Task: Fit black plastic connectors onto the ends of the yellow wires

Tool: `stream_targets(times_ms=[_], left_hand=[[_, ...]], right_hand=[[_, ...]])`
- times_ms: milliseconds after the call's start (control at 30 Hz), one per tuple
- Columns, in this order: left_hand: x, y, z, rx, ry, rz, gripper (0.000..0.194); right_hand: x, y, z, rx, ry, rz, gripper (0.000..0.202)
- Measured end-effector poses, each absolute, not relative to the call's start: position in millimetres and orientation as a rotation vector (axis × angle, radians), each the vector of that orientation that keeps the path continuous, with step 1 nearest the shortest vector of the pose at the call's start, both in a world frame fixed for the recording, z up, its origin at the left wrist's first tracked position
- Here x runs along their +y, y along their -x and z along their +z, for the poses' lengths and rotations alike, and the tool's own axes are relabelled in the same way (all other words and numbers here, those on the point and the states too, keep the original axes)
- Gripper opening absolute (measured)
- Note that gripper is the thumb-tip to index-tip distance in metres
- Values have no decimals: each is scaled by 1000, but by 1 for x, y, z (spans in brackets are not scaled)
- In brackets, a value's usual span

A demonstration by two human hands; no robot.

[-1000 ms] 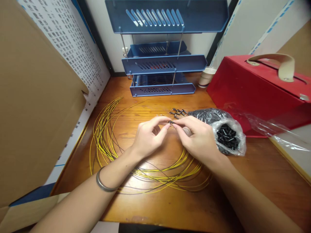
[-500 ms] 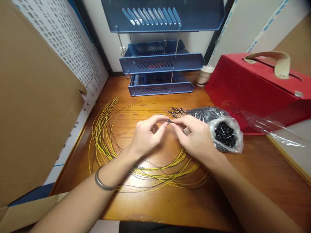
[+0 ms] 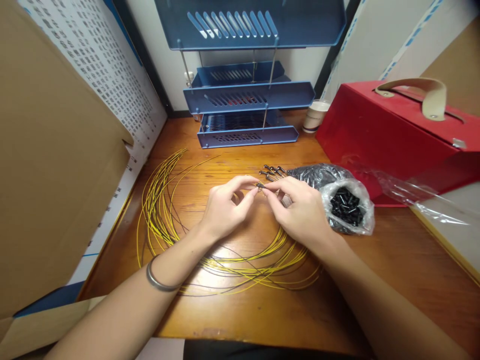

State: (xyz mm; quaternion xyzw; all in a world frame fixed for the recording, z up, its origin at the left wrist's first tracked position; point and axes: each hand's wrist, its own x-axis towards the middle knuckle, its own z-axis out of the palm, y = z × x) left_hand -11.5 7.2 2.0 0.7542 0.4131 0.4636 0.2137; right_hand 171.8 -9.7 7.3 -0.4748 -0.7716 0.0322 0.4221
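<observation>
My left hand (image 3: 229,206) and my right hand (image 3: 300,209) meet fingertip to fingertip over the middle of the table. Between them they pinch a small black piece (image 3: 260,185), with thin wire beside it; its details are too small to tell. Long yellow and dark wires (image 3: 157,200) lie in a wide curve on the wood, passing under both forearms. Several black-tipped wire ends (image 3: 272,172) rest just behind my right hand. To its right, an open clear bag (image 3: 367,220) holds many small black tubes (image 3: 345,206).
A blue tiered rack (image 3: 249,137) stands at the back, beside a paper cup (image 3: 315,116). A red case (image 3: 375,135) with a beige handle is at the right. Cardboard (image 3: 56,150) walls the left side. Clear plastic film (image 3: 416,195) trails over the case's front.
Both hands stay nearly where they were, still pinching the black piece, with only a slight shift of the fingertips. The whole view has shifted very slightly.
</observation>
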Motion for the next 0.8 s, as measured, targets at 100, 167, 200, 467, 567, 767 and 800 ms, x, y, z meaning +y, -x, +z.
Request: stream_targets(times_ms=[100, 167, 200, 467, 567, 767, 800], left_hand=[[7, 11, 3, 1157, -2082, 1300, 15], [7, 10, 2, 1160, -2080, 1298, 16], [7, 10, 2, 1161, -2080, 1295, 16], [15, 21, 7, 1344, -2197, 1152, 25], [29, 38, 11, 1698, -2325, 944, 21], [45, 57, 7, 1883, -2309, 594, 17], [45, 56, 6, 1872, -2285, 578, 17]], right_hand=[[-10, -172, 8, -1939, 1186, 93, 8], [-10, -171, 8, -1941, 1191, 97, 9], [-10, -170, 7, -1939, 1192, 96, 9], [3, -183, 13, -1888, 1323, 39, 12], [22, -195, 21, -1950, 1556, 2, 15], [57, -199, 32, -2009, 1888, -99, 21], [61, -199, 31, -2027, 1915, -95, 20]])
